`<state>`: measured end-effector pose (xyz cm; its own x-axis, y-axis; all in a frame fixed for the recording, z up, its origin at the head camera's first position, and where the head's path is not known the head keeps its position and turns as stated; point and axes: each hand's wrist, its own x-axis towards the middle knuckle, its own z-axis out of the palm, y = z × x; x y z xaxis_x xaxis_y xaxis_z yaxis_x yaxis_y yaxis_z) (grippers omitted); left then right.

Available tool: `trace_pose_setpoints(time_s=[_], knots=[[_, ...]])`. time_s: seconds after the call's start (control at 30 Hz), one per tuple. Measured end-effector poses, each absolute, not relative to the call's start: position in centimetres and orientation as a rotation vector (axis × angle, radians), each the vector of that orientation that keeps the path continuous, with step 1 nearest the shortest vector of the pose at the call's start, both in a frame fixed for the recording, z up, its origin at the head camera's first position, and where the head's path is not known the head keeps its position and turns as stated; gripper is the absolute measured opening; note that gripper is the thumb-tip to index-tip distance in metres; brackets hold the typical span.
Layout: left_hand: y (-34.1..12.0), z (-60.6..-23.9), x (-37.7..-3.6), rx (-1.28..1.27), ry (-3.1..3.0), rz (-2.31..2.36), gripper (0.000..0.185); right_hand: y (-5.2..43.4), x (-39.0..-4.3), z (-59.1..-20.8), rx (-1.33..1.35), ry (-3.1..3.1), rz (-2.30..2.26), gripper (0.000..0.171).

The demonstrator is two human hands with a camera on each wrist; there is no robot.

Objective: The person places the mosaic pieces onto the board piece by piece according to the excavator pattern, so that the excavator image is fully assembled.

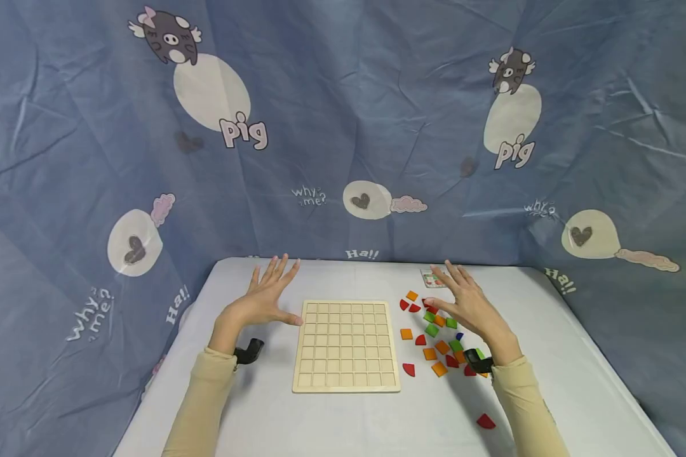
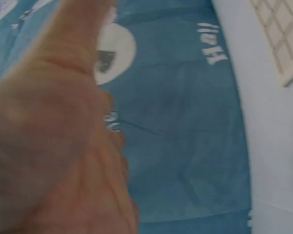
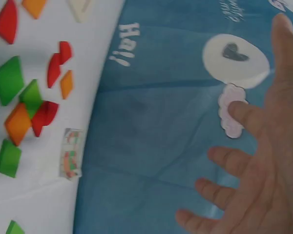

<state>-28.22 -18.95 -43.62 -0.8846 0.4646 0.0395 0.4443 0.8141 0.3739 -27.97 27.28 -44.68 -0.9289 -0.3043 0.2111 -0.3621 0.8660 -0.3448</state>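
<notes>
In the head view my left hand (image 1: 263, 301) is raised with fingers spread, just left of a pale wooden grid board (image 1: 347, 346). Its thumb points toward the board's upper left edge, and it holds nothing. My right hand (image 1: 473, 307) hovers with spread fingers over scattered flat pieces, also holding nothing. Among them are orange squares (image 1: 406, 334), green squares (image 1: 431, 330) and red quarter-circle pieces (image 1: 408, 369). A small blue piece (image 1: 460, 336) lies partly hidden. The right wrist view shows that hand (image 3: 263, 170) apart from the pieces. The left wrist view shows the left hand (image 2: 73, 136) empty.
A small printed card (image 1: 433, 278) lies at the back of the white table (image 1: 343, 422), behind the pieces. One red piece (image 1: 486, 421) sits apart near the right forearm. A blue patterned curtain (image 1: 331, 127) hangs along the back and sides.
</notes>
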Motion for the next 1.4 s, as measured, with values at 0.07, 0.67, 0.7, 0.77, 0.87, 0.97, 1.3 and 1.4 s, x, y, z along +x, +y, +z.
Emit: trace_pose_setpoints(time_s=[0.07, 0.67, 0.7, 0.77, 0.87, 0.97, 1.3, 1.4], knots=[[-19.3, -44.1, -28.9, 0.812, 2.88, 0.613, 0.13, 27.4, -28.3, -45.0, 0.55, -2.9, 0.631, 0.084], [-20.7, -50.5, -29.0, 0.92, 2.598, 0.662, 0.137, 31.3, -28.1, -49.3, 0.673, -2.892, 0.795, 0.04], [-20.6, -51.0, -29.0, 0.917, 2.586, 0.662, 0.137, 31.7, -28.1, -49.6, 0.672, -2.902, 0.796, 0.035], [-20.3, -51.7, -29.0, 0.907, 2.567, 0.652, 0.139, 32.5, -28.0, -50.0, 0.663, -2.94, 0.8, 0.027], [-20.1, -52.7, -28.8, 0.876, 2.546, 0.642, 0.141, 33.6, -28.0, -50.9, 0.621, -3.015, 0.795, 0.022], [-20.0, -53.2, -28.6, 0.842, 2.533, 0.629, 0.143, 34.2, -28.0, -51.8, 0.566, -3.086, 0.824, 0.023], [-19.9, -54.1, -28.0, 0.79, 2.525, 0.652, 0.141, 34.6, -28.1, -53.0, 0.541, -3.152, 0.884, 0.022], [-19.8, -54.2, -28.0, 0.805, 2.516, 0.67, 0.139, 34.5, -28.3, -53.3, 0.546, -3.159, 0.834, 0.018]])
